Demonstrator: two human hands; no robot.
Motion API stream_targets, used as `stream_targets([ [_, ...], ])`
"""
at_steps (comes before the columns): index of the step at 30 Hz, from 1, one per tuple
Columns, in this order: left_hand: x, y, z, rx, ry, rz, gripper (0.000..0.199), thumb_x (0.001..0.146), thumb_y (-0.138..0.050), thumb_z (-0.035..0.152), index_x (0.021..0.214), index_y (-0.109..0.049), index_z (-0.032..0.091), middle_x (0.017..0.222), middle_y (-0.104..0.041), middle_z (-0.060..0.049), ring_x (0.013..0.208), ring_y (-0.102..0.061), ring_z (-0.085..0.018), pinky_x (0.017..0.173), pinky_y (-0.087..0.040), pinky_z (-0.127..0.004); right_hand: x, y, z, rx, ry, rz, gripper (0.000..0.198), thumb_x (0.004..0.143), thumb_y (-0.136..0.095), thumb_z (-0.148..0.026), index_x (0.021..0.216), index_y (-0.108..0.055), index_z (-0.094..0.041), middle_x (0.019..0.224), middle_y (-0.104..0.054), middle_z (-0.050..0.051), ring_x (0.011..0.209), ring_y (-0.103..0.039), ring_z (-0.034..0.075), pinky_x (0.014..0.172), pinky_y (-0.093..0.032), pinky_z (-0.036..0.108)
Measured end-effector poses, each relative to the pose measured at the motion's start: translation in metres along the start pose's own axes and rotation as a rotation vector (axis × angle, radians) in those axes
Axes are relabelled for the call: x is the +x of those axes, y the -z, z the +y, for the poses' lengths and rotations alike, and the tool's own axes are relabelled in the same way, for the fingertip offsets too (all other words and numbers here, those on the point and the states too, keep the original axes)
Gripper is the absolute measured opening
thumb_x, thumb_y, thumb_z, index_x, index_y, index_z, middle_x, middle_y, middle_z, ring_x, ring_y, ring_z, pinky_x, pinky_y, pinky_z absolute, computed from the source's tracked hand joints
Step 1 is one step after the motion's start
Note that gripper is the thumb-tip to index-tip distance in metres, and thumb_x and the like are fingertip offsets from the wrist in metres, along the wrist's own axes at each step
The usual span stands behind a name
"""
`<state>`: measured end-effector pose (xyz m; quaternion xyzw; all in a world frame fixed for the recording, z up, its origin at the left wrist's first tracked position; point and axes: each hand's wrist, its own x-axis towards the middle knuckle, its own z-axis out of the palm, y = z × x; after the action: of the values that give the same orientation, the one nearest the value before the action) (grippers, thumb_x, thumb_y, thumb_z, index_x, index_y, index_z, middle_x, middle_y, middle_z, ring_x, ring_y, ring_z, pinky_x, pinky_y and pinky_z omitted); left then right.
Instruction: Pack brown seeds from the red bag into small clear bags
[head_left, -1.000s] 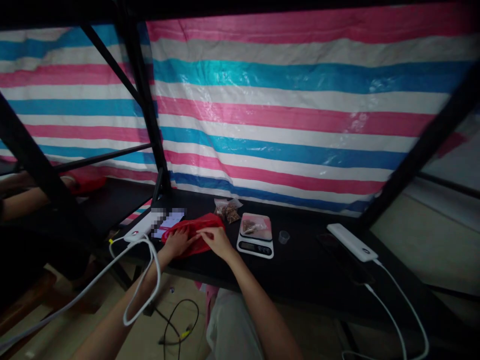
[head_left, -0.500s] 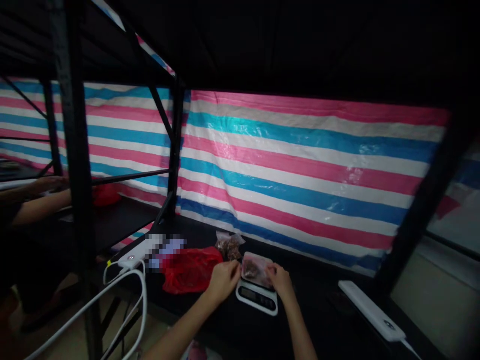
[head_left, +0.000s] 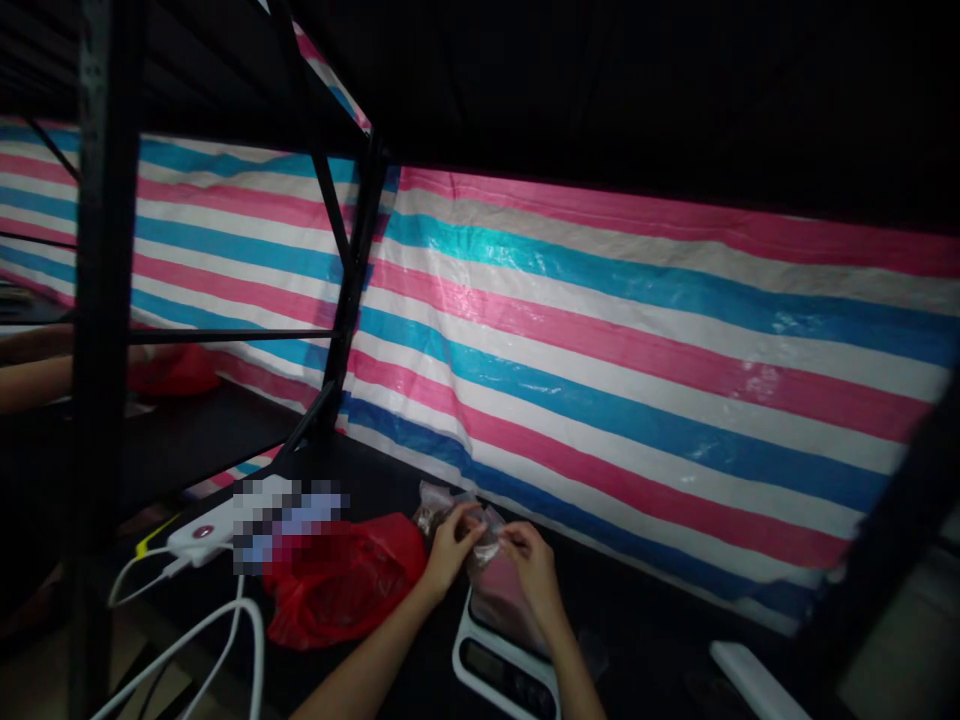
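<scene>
A small clear plastic bag (head_left: 487,538) with some brownish contents is stretched between my two hands, over the far end of a white digital scale (head_left: 469,655). My left hand (head_left: 452,548) pinches its left side. On the right side, the fingertips of my right hand (head_left: 529,565) are pressed together on the bag. A pinkish weighing surface (head_left: 501,592) shows below the bag, partly covered by my right forearm. Just behind my left hand lie other small clear bags (head_left: 433,508) with brown contents. A crumpled red plastic bag (head_left: 352,585) rests left of my left forearm.
A white power strip (head_left: 217,525) with cables lies at the left, beside a blurred-out patch. Another white bar (head_left: 754,680) is at the lower right. Black shelf posts (head_left: 105,350) and a striped sheet (head_left: 600,370) surround the black shelf. A co-worker's arm (head_left: 37,382) reaches in at far left.
Both hands have moved from the scale's sides to above its far end, and the small bag is now lifted off it between them. The view has shifted closer.
</scene>
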<state>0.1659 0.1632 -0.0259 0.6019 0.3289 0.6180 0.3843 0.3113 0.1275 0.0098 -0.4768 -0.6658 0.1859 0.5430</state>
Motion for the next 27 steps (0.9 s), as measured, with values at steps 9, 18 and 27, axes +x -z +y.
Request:
stream_targets([
  [9, 0.002, -0.015, 0.004, -0.294, 0.150, -0.050, 0.028, 0.056, -0.072, 0.035, 0.068, -0.059, 0.013, 0.056, -0.055, 0.002, 0.054, -0.049, -0.009, 0.054, -0.036, -0.019, -0.007, 0.016, 0.007, -0.086, 0.001, 0.075, 0.018, 0.074, -0.053, -0.031, 0.079, -0.064, -0.017, 0.077, -0.066, 0.006, 0.073, -0.060, 0.020, 0.061, -0.042, 0.027],
  [18, -0.003, -0.014, 0.015, -0.112, 0.109, -0.028, 0.025, 0.067, -0.063, 0.037, 0.070, -0.064, 0.012, 0.063, -0.061, -0.002, 0.060, -0.052, -0.013, 0.058, -0.038, -0.023, -0.009, 0.004, 0.007, 0.100, -0.013, 0.136, 0.028, 0.077, -0.052, -0.030, 0.103, -0.055, -0.019, 0.083, -0.065, 0.004, 0.077, -0.061, 0.017, 0.069, -0.045, 0.028],
  [27, 0.004, -0.002, 0.018, -0.077, -0.029, 0.015, 0.025, 0.072, -0.057, 0.037, 0.073, -0.064, 0.013, 0.074, -0.064, -0.004, 0.074, -0.057, -0.017, 0.069, -0.042, -0.026, -0.013, -0.001, 0.000, 0.171, -0.010, 0.186, 0.038, 0.076, -0.053, -0.027, 0.112, -0.043, -0.020, 0.080, -0.065, 0.002, 0.074, -0.062, 0.016, 0.074, -0.046, 0.032],
])
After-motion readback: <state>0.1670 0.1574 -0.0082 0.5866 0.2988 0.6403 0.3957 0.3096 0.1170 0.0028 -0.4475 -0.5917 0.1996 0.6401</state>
